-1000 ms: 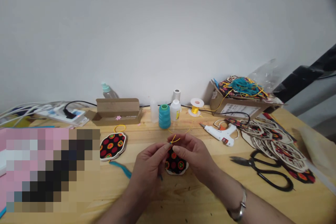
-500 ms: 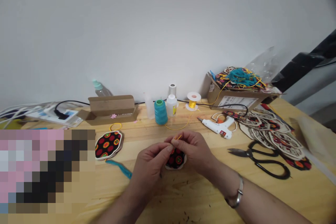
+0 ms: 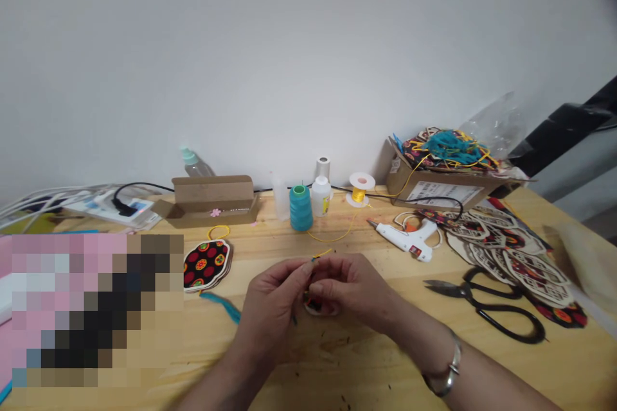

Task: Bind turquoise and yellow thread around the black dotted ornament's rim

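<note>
My left hand point(image 3: 270, 308) and my right hand point(image 3: 351, 286) meet at the middle of the wooden table point(image 3: 337, 372). Both pinch a thin yellow cord point(image 3: 322, 253) whose short end sticks up between the fingertips. Under the fingers lies a small black patterned fabric piece point(image 3: 313, 305), mostly hidden. The cord runs back across the table to a yellow cord spool point(image 3: 359, 191). A metal bracelet point(image 3: 448, 366) is on my right wrist.
A teal thread cone point(image 3: 301, 207), white bottles point(image 3: 321, 194) and an open cardboard box point(image 3: 212, 200) stand at the back. A white glue gun point(image 3: 407, 237), black scissors point(image 3: 491, 308), several patterned pieces point(image 3: 506, 250) and a full box point(image 3: 443, 173) lie right. Another patterned piece point(image 3: 207, 263) and a teal strip point(image 3: 222, 305) lie left.
My hands have drawn closer together and lower over the fabric piece, covering more of it. The yellow cord end between my fingers is shorter. The view shifted slightly.
</note>
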The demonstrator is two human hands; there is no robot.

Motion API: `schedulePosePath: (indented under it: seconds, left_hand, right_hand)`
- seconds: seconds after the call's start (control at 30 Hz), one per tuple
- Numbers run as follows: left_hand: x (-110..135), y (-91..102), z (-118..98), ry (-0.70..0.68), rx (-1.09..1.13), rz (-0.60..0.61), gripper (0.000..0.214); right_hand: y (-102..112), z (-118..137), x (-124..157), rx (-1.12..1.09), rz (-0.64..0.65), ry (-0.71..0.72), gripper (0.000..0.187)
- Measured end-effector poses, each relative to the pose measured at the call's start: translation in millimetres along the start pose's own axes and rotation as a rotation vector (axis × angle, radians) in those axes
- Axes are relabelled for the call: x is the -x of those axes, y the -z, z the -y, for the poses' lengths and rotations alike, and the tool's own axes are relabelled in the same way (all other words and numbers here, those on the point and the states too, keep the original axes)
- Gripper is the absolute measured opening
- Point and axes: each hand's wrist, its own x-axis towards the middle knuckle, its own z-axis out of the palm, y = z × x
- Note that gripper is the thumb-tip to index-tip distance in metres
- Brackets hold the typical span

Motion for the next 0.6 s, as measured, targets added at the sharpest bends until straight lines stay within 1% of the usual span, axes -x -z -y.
schedulePosePath:
  seconds: [0.07,0.1,0.17,0.27,0.33,0.37,0.43,0.47,0.53,0.6]
  left_hand:
    - [-0.2,0.3,-0.8,-0.002,-0.013,-0.019,0.013]
    - [-0.6,0.2,-1.2,-0.003,-0.014,-0.033,0.013]
    - [-1.7,-0.3,-1.9,-0.004,-0.009,-0.057,0.013]
    - [-2.8,-0.9,-2.1,-0.002,0.004,-0.062,0.014]
    - [-2.8,-0.9,-1.9,-0.001,0.009,-0.054,0.014]
    - [-2.6,-0.7,-1.6,-0.002,0.014,-0.049,0.014]
    - [-2.3,-0.1,-0.9,-0.005,0.025,-0.038,0.013]
    - [-2.3,0.3,-0.4,-0.004,0.029,-0.032,0.013]
    - [-2.5,1.0,0.7,0.000,0.027,-0.019,0.013]
    - [-2.7,1.1,1.1,-0.004,0.001,-0.003,0.012]
  right_hand:
    - [-1.7,1.2,1.3,0.085,-0.090,-0.003,0.013]
    - [-2.4,1.5,2.2,0.133,-0.141,0.019,0.013]
    - [-3.0,1.8,4.4,0.258,-0.217,0.107,0.016]
    - [-2.2,1.8,7.8,0.475,-0.266,0.270,0.017]
    - [-1.4,1.3,8.8,0.559,-0.279,0.312,0.020]
    - [-1.3,0.7,8.5,0.557,-0.288,0.308,0.019]
    - [-2.0,-1.1,6.6,0.437,-0.311,0.280,0.012]
    - [-2.9,-2.1,5.2,0.322,-0.312,0.265,0.015]
    - [-5.4,-3.8,2.6,0.047,-0.265,0.226,0.038]
    - [-7.8,-4.6,1.1,-0.172,-0.184,0.169,0.053]
